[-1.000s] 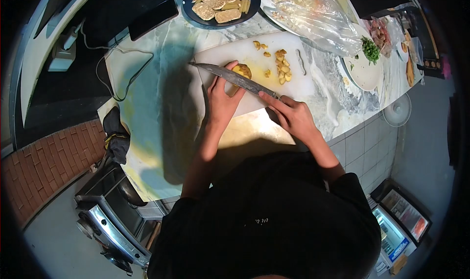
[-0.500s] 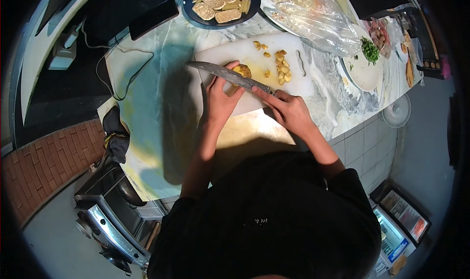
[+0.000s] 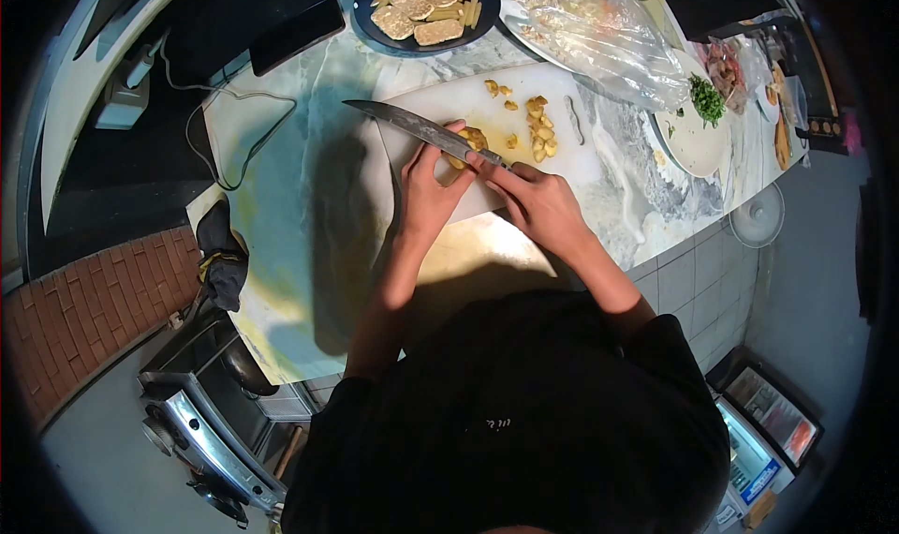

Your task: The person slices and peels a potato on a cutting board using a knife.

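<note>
My right hand (image 3: 540, 201) is closed round the handle of a large kitchen knife (image 3: 403, 122), whose long dark blade points left. My left hand (image 3: 433, 192) grips a piece of ginger (image 3: 475, 139) with yellow flesh and brownish skin, its fingertips and thumb at the sides. The blade passes over this hand and lies against the ginger, partly hiding it. Underneath is a white cutting board (image 3: 449, 89). On its right half lies a row of yellow-brown ginger pieces (image 3: 540, 131), with a few smaller bits nearer the middle.
A dark plate (image 3: 361, 19) with tan slabs and pale sticks stands at the back. Right of it is a clear plastic bag (image 3: 609, 47). Chopped greens (image 3: 707, 100) rest on a white plate (image 3: 698, 150). A phone-like dark slab (image 3: 298, 37) and a cable (image 3: 245, 164) lie left.
The knife and my right hand have shifted slightly left, and the tip now reaches further left. My right thumb has come closer to the ginger. My left hand has moved a little right.
</note>
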Demonstrator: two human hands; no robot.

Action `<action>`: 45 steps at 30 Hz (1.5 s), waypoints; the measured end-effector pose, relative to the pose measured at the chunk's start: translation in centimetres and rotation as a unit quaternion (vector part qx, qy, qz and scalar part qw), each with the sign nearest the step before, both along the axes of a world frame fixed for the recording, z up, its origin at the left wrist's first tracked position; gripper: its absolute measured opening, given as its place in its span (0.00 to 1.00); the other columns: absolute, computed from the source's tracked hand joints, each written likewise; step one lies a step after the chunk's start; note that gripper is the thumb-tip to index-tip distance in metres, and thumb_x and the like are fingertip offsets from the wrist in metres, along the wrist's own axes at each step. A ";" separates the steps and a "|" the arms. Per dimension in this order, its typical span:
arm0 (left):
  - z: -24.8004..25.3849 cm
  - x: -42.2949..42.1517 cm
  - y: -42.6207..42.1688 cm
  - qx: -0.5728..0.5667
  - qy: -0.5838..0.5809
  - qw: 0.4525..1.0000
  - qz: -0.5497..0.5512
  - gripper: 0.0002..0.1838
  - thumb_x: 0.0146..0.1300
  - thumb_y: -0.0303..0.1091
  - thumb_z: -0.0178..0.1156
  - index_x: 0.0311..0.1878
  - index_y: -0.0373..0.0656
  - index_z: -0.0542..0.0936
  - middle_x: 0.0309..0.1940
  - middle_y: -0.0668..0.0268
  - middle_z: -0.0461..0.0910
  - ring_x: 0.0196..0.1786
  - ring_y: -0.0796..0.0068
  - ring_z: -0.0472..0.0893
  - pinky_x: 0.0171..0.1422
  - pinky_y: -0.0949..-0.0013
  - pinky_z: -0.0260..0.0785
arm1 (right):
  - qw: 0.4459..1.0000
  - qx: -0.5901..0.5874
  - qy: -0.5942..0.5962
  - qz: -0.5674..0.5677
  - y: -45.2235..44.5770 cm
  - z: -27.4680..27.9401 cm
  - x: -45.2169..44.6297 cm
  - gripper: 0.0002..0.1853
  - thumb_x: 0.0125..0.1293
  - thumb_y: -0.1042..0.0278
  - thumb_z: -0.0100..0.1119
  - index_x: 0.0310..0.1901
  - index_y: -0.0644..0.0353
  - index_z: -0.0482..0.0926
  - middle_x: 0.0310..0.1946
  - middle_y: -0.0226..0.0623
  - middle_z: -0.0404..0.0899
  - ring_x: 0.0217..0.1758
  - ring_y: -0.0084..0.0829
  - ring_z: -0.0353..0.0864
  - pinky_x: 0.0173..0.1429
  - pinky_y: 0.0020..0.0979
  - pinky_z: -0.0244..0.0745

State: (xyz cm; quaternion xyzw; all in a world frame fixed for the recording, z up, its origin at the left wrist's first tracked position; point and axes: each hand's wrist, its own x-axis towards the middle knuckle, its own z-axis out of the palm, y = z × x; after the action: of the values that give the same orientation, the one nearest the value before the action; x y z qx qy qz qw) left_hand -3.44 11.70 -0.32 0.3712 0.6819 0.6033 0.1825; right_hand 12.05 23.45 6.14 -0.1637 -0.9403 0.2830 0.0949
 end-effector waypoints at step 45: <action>0.9 0.4 0.0 -0.031 -0.017 0.999 -0.031 0.31 0.59 0.18 0.75 0.67 0.34 0.78 0.66 0.55 0.84 0.66 0.66 0.85 0.72 0.65 0.76 | 0.988 -0.145 0.020 -0.041 0.4 0.9 0.8 0.22 0.77 0.69 0.61 0.70 0.46 0.79 0.37 0.51 0.85 0.34 0.57 0.84 0.42 0.46 0.81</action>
State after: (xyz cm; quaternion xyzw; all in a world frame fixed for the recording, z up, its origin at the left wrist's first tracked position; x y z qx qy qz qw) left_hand -3.08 11.73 0.57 0.3758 0.6851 0.5822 0.2244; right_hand 12.89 23.85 7.00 -0.2083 -0.8799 0.4151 0.1005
